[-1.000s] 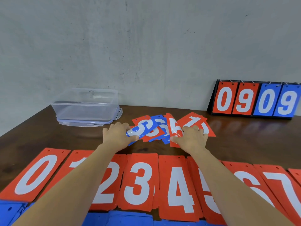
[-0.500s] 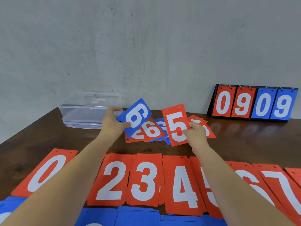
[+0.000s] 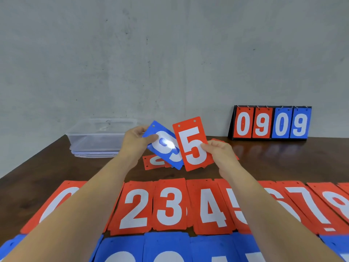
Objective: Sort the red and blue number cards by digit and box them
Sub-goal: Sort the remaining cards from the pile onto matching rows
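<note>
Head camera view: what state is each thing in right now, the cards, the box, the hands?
blue card: lifted, tilted, digit lost in glare
red 5 card: lifted, face towards camera
left hand: pinches blue card
right hand: pinches red 5 card
clear box: open, looks empty
scoreboard: standing, reads 0909
red row: flat, face up
loose pile: lying flat, overlapping

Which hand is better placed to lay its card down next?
Right, probably. The right hand pinches the red 5 card, and the red 5 pile lies just under that forearm. The left hand holds a blue card, glare on its digit; the blue row is cropped at the frame bottom.
</note>
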The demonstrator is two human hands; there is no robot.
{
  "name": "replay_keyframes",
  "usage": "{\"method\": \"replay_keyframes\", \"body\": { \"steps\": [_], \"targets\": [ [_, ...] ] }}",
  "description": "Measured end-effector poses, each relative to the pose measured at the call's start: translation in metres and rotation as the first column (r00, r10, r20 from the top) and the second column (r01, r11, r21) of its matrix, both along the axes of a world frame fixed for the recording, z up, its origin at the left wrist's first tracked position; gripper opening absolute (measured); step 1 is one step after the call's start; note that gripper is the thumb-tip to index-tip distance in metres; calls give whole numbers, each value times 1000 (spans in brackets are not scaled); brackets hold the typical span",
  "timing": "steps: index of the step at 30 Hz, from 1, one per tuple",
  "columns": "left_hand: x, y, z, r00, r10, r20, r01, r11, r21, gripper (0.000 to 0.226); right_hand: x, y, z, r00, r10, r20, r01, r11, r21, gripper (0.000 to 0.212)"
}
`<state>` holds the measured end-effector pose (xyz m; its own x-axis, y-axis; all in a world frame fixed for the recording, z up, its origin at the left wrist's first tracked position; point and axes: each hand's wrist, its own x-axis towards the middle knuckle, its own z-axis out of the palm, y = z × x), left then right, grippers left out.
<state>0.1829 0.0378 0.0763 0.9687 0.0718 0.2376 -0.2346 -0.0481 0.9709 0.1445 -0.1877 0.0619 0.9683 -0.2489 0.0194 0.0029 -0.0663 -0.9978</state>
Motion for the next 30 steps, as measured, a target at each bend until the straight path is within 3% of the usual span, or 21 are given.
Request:
{"method": "replay_keyframes", "body": {
  "steps": [7,13,18,25,30],
  "targets": [
    [-20,-23,12,993,-115,-35,117,992,39,15,-22,12,14,988,146,48,-144,989,-34,7],
    [-38,-46,18,973,-154,-171,100,952,-289,31,-38,14,16,996,44,81,-49,997,67,3],
    [-66,-56,12,987,-95,-132,99,995,18,17,-57,9,18,986,-21,168,16,999,30,2],
    [-105,-66,15,991,-46,-127,47,999,8,6,-90,-13,13,977,39,210,-31,999,-45,13],
    [-140,-75,15,985,30,-169,-25,999,32,24,-114,-49,10,970,-59,237,75,996,-57,18]
  ]
}}
